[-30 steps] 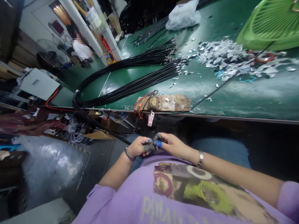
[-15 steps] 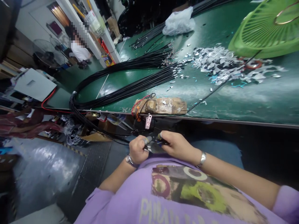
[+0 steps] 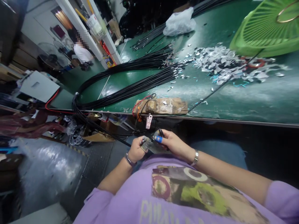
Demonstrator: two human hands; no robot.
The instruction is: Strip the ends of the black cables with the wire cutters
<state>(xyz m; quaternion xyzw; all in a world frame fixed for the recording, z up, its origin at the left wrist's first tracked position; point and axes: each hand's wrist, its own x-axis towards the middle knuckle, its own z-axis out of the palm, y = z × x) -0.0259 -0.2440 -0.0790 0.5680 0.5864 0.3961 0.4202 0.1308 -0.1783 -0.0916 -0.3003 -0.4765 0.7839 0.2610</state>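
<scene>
In front of my purple shirt, below the table edge, both hands meet close together. My left hand (image 3: 138, 149) is closed around the end of a black cable (image 3: 122, 141) that runs in from the bundle on the left. A greyish covering wraps its fingertips. My right hand (image 3: 174, 142), with blue tape on a finger, is closed just beside the left fingertips. Small dark parts show between its fingers, but what they belong to I cannot make out. The looped bundle of black cables (image 3: 130, 88) lies on the green table, its stripped ends pointing right.
On the table (image 3: 217, 104) is a wooden block (image 3: 173, 105) with a tag (image 3: 149, 121) hanging near it. Beyond are foil and wire scraps (image 3: 217, 63), a green fan (image 3: 263, 34) and a plastic bag (image 3: 178, 23). A person (image 3: 83, 51) sits far left.
My right hand has turned and shifted slightly left, so its blue-taped finger now shows. My left fingers have loosened and tilted a little. The view has shifted slightly.
</scene>
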